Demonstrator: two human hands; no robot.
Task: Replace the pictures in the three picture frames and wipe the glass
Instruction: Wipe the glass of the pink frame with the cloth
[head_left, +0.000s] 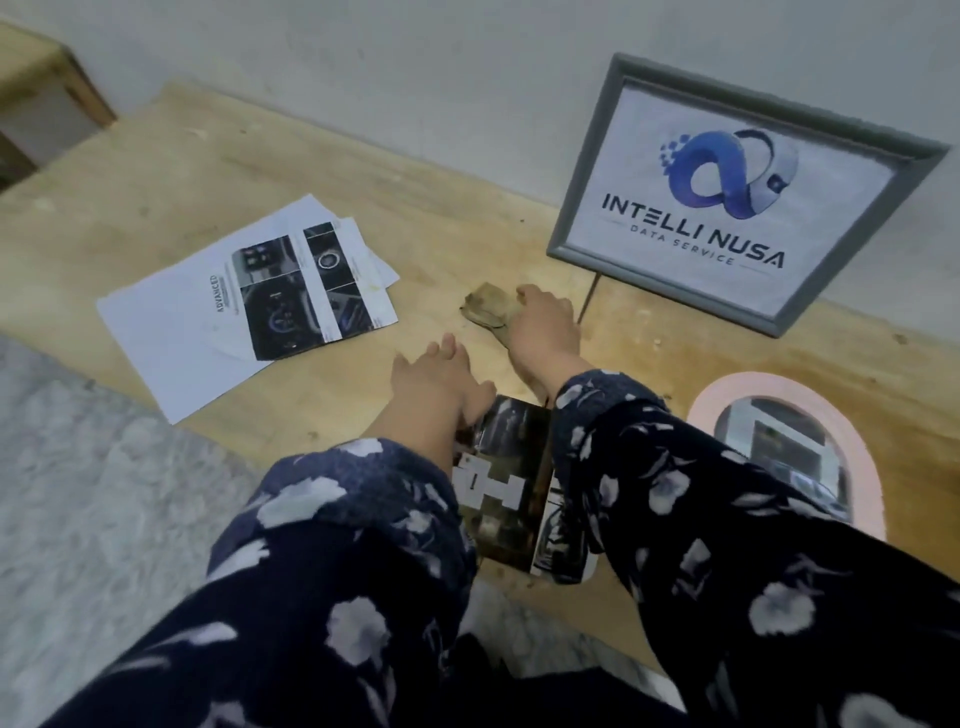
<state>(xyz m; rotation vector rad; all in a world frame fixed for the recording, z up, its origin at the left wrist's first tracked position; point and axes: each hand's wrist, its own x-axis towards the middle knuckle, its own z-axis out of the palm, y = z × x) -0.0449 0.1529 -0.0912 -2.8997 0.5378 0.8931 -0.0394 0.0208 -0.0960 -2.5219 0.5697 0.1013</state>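
Note:
A grey frame (587, 171) with a blue logo picture stands upright against the wall at the right. A pink arched frame (867, 457) lies flat at the right edge of the wooden board. A third frame with a dark picture (511, 467) lies between my forearms. My left hand (434, 376) holds that frame's top edge, thumb hooked over it and fingers stretched forward. My right hand (543, 325) grips a crumpled brownish cloth (485, 306) that lies on the board just in front of the grey frame.
Loose printed sheets (249, 296) lie spread at the left of the wooden board (171, 171). A grey speckled floor (78, 493) runs along the board's near edge. A wooden piece of furniture (47, 93) stands at the far left.

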